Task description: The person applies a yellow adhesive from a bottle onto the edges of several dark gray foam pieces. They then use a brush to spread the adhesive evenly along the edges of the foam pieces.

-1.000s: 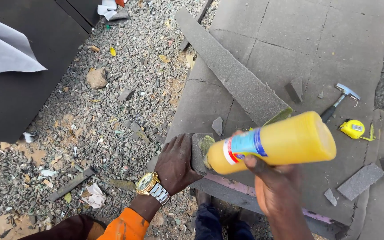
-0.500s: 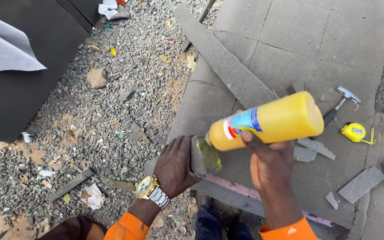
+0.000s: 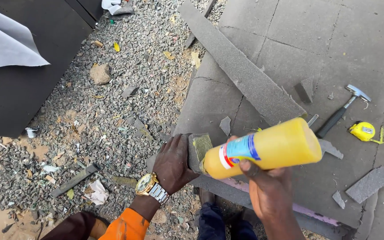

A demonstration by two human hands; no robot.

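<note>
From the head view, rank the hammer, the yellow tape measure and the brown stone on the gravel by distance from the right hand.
1. Hammer, up and right of the right hand.
2. Tape measure, farther right.
3. Brown stone, far upper left.

The right hand (image 3: pixel 267 189) grips a yellow plastic bottle (image 3: pixel 263 149) tipped on its side, its neck pointing left and touching a small grey block (image 3: pixel 199 150) smeared with yellowish glue. The left hand (image 3: pixel 173 163), with a gold wristwatch (image 3: pixel 150 187) above an orange sleeve (image 3: pixel 127 226), steadies that block at the edge of a large grey felt-covered panel (image 3: pixel 325 40). A long grey strip (image 3: pixel 241 66) lies diagonally across the panel. To the right lie a hammer (image 3: pixel 343 109) and, just beside it, a yellow tape measure (image 3: pixel 364 131); small grey offcuts (image 3: pixel 370 184) are scattered nearby. Gravel (image 3: pixel 112 111) covers the ground on the left, beside a dark cabinet (image 3: pixel 18 93).
</note>
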